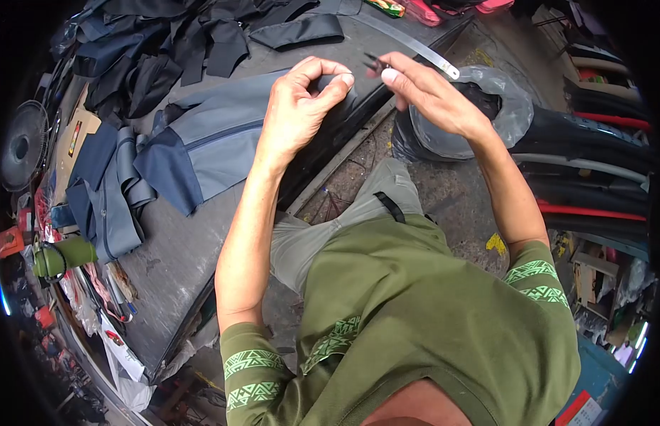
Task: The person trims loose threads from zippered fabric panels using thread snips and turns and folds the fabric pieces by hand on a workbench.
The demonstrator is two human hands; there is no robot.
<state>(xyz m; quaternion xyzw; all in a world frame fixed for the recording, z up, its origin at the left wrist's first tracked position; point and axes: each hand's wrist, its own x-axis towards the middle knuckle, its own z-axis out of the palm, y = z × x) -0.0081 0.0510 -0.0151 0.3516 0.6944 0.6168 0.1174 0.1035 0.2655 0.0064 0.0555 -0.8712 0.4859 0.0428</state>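
My left hand (pixel 305 103) is raised over the table edge, thumb and forefinger pinched together. Whatever sits in that pinch, perhaps something thin, is too small to make out. To its right, my right hand (pixel 429 92) grips small dark thread snips (pixel 372 62), whose two blurred points face the left hand without touching it. Below and left of my left hand, a grey fabric piece (pixel 227 110) with a dark zipper line and a navy end lies on the dark table (pixel 177 245).
Dark fabric pieces (pixel 149 60) are heaped at the table's far side. A metal ruler (pixel 415 46) lies along the right edge. Beside it stands a plastic-lined bin (pixel 515 106). Fabric rolls (pixel 593 181) are stacked at right; a fan (pixel 24 145) stands at left.
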